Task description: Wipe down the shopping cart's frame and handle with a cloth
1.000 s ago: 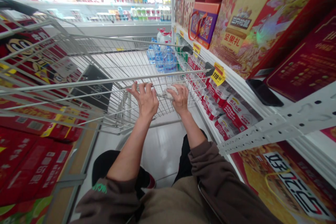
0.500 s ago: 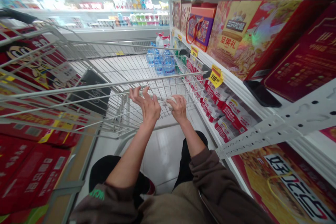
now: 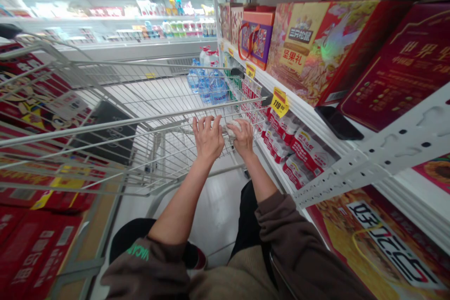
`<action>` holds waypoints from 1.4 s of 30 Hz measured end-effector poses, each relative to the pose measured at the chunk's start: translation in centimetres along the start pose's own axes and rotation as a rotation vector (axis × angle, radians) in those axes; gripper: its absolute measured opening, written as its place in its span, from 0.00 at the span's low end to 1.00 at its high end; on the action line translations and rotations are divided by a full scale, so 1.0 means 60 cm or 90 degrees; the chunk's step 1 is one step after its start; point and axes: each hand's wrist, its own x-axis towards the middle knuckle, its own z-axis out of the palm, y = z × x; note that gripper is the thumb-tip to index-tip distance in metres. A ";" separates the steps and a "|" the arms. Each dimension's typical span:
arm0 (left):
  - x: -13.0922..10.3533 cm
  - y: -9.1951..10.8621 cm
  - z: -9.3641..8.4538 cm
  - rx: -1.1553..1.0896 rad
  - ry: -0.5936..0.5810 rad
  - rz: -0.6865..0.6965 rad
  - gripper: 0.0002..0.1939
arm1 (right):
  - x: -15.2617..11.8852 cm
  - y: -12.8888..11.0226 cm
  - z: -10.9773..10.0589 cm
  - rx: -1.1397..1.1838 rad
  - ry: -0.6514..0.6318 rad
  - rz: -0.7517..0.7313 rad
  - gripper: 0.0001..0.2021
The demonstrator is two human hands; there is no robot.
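A wire shopping cart (image 3: 165, 115) stands across in front of me, its long side rail facing me. My left hand (image 3: 208, 139) is raised against the cart's wire side with its fingers stretched upward, holding nothing that I can see. Close by on the right, my right hand (image 3: 243, 138) is closed around a crumpled whitish cloth (image 3: 233, 124), pressed near the wires just below the rail. Part of the cloth is hidden by the fingers. A dark flat box (image 3: 105, 131) shows through the wires at the left.
Shelving on the right carries gift boxes (image 3: 305, 51), a black phone (image 3: 338, 123) and red-labelled bottle packs (image 3: 302, 150). Large water bottles (image 3: 213, 86) stand on the floor beyond the cart. Red cartons (image 3: 31, 243) are stacked at left. A refrigerated display (image 3: 140, 44) spans the back.
My left hand has moved right along the cart side, closer to my right hand, its fingers more upright. My right hand keeps the cloth. The view has shifted slightly to the right.
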 end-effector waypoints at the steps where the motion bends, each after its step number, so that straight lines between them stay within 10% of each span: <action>1: -0.001 0.001 0.000 -0.001 0.001 -0.002 0.25 | -0.007 0.000 0.004 0.004 -0.009 0.015 0.20; 13: -0.012 0.010 -0.009 -0.045 -0.020 -0.033 0.24 | -0.043 0.022 -0.013 0.000 -0.084 -0.016 0.23; 21: 0.005 0.074 0.002 -0.026 -0.026 0.008 0.24 | -0.003 0.080 -0.056 -0.012 0.019 -0.006 0.21; 42: 0.000 0.062 0.051 -0.037 0.001 -0.002 0.25 | -0.045 0.121 -0.021 -0.004 -0.031 0.024 0.25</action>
